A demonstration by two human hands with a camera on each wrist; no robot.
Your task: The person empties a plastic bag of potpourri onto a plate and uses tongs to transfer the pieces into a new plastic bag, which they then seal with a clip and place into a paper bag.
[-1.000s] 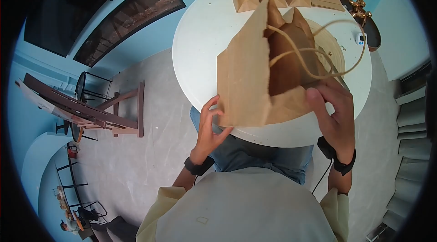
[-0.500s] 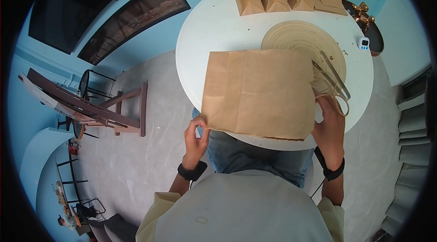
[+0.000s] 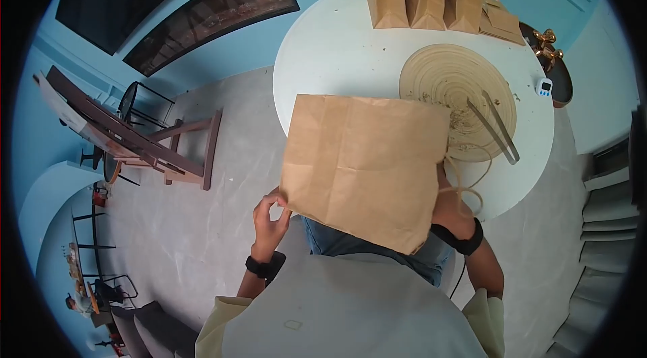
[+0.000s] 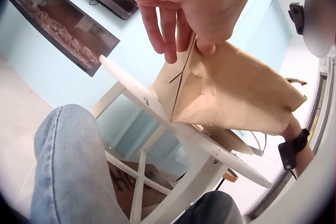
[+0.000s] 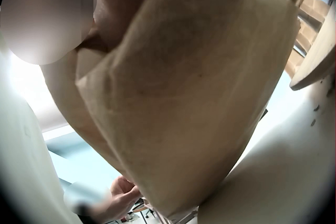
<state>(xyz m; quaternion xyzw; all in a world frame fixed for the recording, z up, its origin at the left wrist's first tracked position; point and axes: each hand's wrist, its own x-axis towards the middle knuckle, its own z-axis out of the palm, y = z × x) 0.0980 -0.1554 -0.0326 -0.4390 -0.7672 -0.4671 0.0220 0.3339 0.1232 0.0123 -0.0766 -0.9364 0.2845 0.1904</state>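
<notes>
A brown paper bag (image 3: 364, 169) lies on its side in front of me, raised at the table's near edge, its mouth and twisted handles (image 3: 475, 191) toward the right. My left hand (image 3: 269, 229) pinches the near corner of its bottom between thumb and fingers, as the left wrist view also shows. At the mouth end, my right hand (image 3: 455, 214) holds the bag by its side, the fingers hidden behind the paper. In the right wrist view the bag's creased paper (image 5: 184, 92) fills most of the picture.
On the white round table (image 3: 330, 41), a round woven mat (image 3: 431, 65) bears metal tongs (image 3: 495, 132) and dark crumbs. Several upright paper bags (image 3: 426, 1) and flat folded ones (image 3: 502, 21) stand or lie at the back. A small white timer (image 3: 544, 86) sits at the right edge.
The bag has turned from mouth facing me to lying on its side, then come nearer and to the left. My left hand has moved left with its corner; the right hand has gone partly behind it.
</notes>
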